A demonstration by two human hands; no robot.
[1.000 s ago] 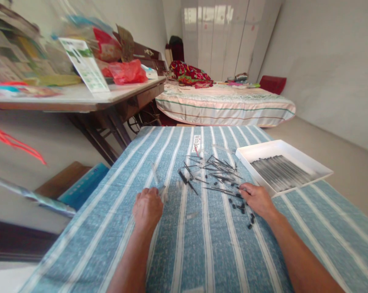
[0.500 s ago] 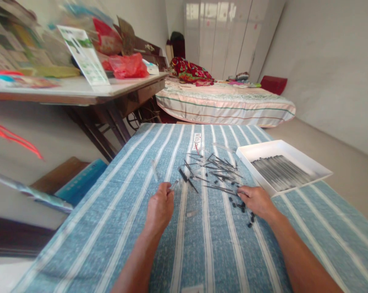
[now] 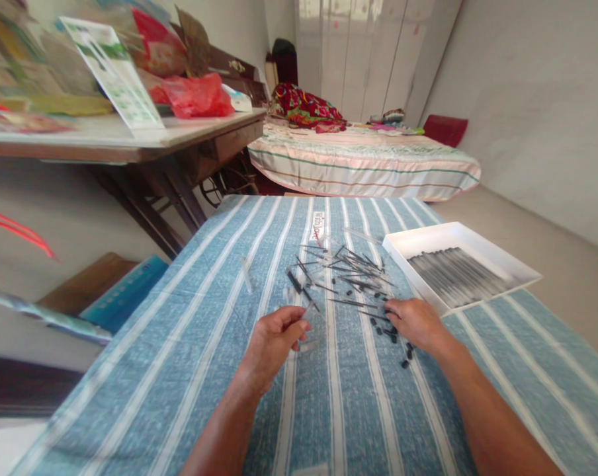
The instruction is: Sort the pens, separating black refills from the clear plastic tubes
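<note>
The left hand (image 3: 274, 338) is above the counter (image 3: 204, 377), its thumb and fingers pinched around a slim clear piece (image 3: 308, 308) that juts up past the fingertips. Just beyond it, a thick black rod (image 3: 294, 281) lies beside the loose pile of thin black sticks (image 3: 356, 266). The right hand (image 3: 417, 324) rests low at the near right of the pile, fingers curled together by the small black caps (image 3: 393, 335); whether they grip anything cannot be told. 2 of the caps sit nearer the person, below the right wrist. A clear strip (image 3: 247, 274) lies well left of the pile. At the right, a white tray (image 3: 520, 284) holds a row of dark sticks (image 3: 455, 276) side by side.
</note>
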